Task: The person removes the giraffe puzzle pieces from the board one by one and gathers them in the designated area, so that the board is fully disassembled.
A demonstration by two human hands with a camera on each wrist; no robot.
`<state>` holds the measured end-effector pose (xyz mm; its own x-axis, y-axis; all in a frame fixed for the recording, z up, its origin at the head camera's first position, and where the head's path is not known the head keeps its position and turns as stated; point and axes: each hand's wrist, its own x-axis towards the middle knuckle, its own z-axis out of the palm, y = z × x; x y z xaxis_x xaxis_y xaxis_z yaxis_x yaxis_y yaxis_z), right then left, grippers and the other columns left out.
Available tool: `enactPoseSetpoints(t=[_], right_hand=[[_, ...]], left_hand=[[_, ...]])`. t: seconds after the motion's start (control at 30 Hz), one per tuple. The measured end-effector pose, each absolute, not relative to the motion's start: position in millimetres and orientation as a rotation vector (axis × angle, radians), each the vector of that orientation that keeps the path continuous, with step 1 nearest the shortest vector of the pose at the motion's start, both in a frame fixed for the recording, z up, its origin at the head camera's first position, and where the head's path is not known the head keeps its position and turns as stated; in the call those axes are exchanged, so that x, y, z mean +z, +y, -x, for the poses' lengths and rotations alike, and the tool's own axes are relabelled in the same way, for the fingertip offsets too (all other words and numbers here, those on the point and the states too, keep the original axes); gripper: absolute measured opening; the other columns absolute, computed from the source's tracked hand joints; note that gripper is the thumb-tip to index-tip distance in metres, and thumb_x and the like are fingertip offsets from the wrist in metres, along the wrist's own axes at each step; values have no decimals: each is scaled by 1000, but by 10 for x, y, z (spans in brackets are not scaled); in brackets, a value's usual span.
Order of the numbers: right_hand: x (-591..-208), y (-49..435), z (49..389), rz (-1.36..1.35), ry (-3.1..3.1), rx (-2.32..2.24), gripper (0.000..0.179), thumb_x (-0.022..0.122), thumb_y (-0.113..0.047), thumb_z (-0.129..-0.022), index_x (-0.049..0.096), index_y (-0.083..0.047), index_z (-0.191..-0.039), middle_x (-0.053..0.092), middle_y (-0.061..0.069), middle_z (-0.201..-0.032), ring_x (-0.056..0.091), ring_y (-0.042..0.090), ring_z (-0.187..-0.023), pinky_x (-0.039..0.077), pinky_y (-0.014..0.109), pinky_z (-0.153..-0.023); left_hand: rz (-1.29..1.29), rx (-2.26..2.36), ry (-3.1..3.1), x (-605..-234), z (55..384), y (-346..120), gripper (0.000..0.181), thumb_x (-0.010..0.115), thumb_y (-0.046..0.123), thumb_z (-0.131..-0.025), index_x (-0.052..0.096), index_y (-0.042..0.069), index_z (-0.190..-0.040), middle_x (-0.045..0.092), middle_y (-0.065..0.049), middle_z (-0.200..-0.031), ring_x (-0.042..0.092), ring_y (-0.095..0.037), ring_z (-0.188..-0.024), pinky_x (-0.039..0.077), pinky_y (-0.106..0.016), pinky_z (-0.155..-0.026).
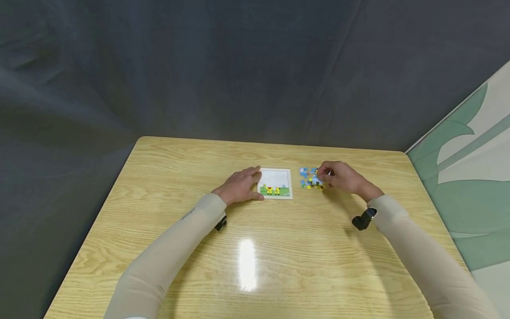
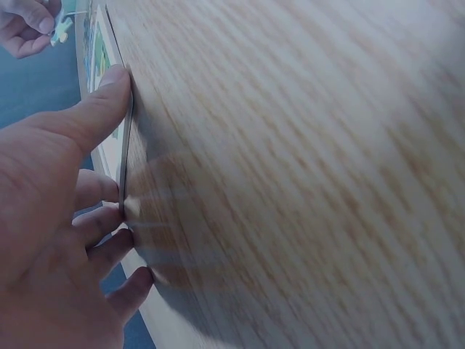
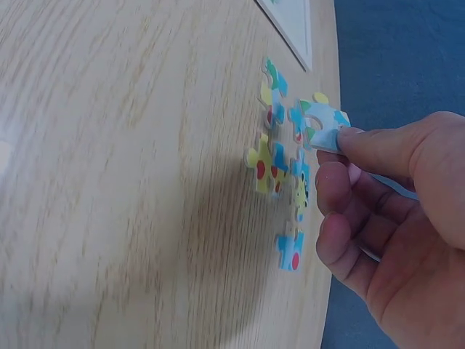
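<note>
Your left grip (image 1: pixel 240 184) partly hides the left edge of the tray (image 1: pixel 275 177); the right wrist view crops it. Your right grip (image 1: pixel 340 176) covers part of the puzzle piece (image 3: pixel 330 120). Lettering (image 1: pixel 188 214) on your left sleeve (image 1: pixel 171 248): too small to read.

One table (image 1: pixel 318 248) holds one board (image 1: pixel 274 176), several puzzle pieces (image 3: pixel 277 173).

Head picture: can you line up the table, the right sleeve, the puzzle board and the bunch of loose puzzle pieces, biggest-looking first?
1. Table
2. Right sleeve, though being near the camera may make it look bigger
3. Puzzle board
4. Bunch of loose puzzle pieces, partly behind the right hand
</note>
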<state>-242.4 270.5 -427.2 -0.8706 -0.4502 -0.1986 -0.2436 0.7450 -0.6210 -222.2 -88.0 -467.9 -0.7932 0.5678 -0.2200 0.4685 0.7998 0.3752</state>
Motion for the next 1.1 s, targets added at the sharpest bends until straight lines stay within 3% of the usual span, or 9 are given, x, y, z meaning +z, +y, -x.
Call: enactPoseSetpoints(t=[0.23, 1.1], right_hand=[[-4282, 2781, 2438, 503, 2630, -846, 12, 56, -3, -109, 66, 1, -114, 69, 19, -106, 64, 26, -84, 57, 32, -69], [-4320, 3083, 2344, 440, 2612, -897, 15, 57, -6, -110, 65, 3, -117, 68, 21, -109, 60, 23, -76, 51, 29, -65]], left_hand=[[-772, 437, 2657, -4682, 2219, -880, 90, 69, 52, -101, 30, 6, -167, 14, -10, -181, 17, -31, -169, 23, -54, -136], [-787, 451, 2658, -4724, 2233, -881, 89, 69, 50, -102, 29, 5, -167, 13, -11, -181, 18, -30, -169, 21, -49, -137]])
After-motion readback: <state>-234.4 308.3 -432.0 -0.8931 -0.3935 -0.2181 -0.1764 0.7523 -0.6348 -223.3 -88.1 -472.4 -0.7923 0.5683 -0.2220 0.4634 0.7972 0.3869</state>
